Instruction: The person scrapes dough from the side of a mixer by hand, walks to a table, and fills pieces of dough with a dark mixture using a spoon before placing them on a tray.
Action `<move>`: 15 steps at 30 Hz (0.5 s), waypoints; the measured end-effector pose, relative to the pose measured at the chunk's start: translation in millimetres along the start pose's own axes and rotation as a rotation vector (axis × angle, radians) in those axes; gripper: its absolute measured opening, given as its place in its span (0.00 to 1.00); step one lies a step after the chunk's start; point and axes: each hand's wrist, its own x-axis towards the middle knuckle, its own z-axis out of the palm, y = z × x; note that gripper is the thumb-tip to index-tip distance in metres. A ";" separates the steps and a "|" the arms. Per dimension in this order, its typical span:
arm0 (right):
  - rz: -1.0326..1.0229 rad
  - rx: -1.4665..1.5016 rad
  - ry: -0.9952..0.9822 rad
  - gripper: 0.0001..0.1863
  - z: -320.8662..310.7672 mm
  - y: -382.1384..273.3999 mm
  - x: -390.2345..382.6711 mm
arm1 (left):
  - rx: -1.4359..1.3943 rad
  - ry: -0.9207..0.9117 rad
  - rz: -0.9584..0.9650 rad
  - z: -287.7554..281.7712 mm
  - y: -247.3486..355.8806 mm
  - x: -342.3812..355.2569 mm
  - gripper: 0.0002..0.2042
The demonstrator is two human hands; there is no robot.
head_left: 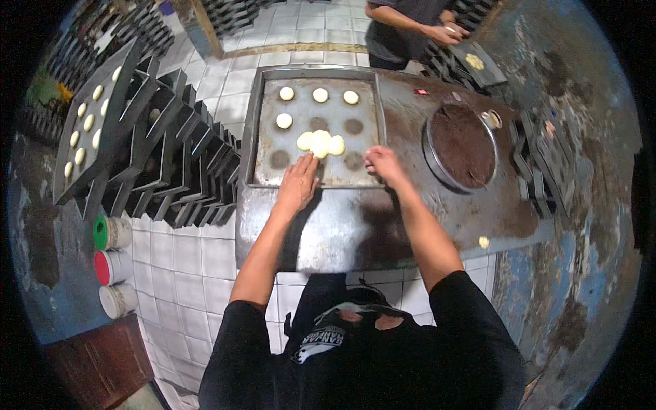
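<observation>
A square metal tray (263,130) lies on the worktable, with four round pale dough pieces (320,95) in its back and left spots and a cluster of several dough pieces (320,142) near its middle. Dark round marks (352,126) show on its bare surface. My left hand (298,179) reaches over the near edge, fingers stretched out, fingertips at the cluster's lower left. My right hand (380,164) is at the tray's right side with curled fingers; I cannot make out what, if anything, they hold.
A bowl of dark brown filling (459,145) stands at the right, beside stacked trays (533,171). Many stacked trays (157,143) fill the left, one bearing dough rounds. Buckets (113,266) stand below them. Across the table, a co-worker's hands (447,33) work above another tray.
</observation>
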 end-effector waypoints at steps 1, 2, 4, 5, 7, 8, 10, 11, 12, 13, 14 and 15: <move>-0.063 -0.096 0.067 0.14 23.6 -8.3 22.4 | 0.043 -0.008 -0.029 3.5 -5.6 13.4 0.27; -0.096 -0.198 0.123 0.17 50.2 -10.3 36.3 | 0.064 -0.043 -0.074 14.6 -12.8 24.0 0.28; -0.284 -0.362 0.225 0.21 83.7 -4.5 64.1 | 0.124 -0.126 -0.114 31.1 -24.5 46.9 0.29; -0.408 -0.434 0.277 0.23 94.3 19.8 79.8 | 0.153 -0.150 -0.101 38.5 -26.3 57.8 0.29; -0.576 -0.443 0.307 0.22 96.9 17.4 87.2 | 0.242 -0.186 -0.052 51.5 -34.5 79.3 0.29; -0.428 -0.467 0.176 0.21 86.3 16.0 91.2 | 0.270 -0.200 -0.073 56.7 -37.9 84.5 0.29; -0.282 -0.484 0.005 0.18 46.3 4.4 80.3 | 0.326 -0.234 -0.125 69.9 -42.7 83.8 0.29; -0.289 -0.480 -0.041 0.17 22.7 -12.5 64.9 | 0.357 -0.236 -0.160 79.5 -47.4 82.0 0.29; -0.289 -0.476 -0.067 0.15 -6.6 -28.6 48.2 | 0.344 -0.187 -0.195 75.2 -34.7 88.9 0.28; -0.253 -0.378 -0.004 0.15 -37.8 -28.3 27.7 | 0.326 -0.138 -0.219 65.1 -8.8 96.6 0.26; -0.346 -0.361 0.120 0.16 -63.4 -13.6 7.9 | 0.315 -0.088 -0.248 58.0 16.0 101.4 0.24; -0.452 -0.334 0.221 0.16 -68.4 0.4 -10.4 | 0.090 0.071 -0.286 71.8 36.4 104.5 0.22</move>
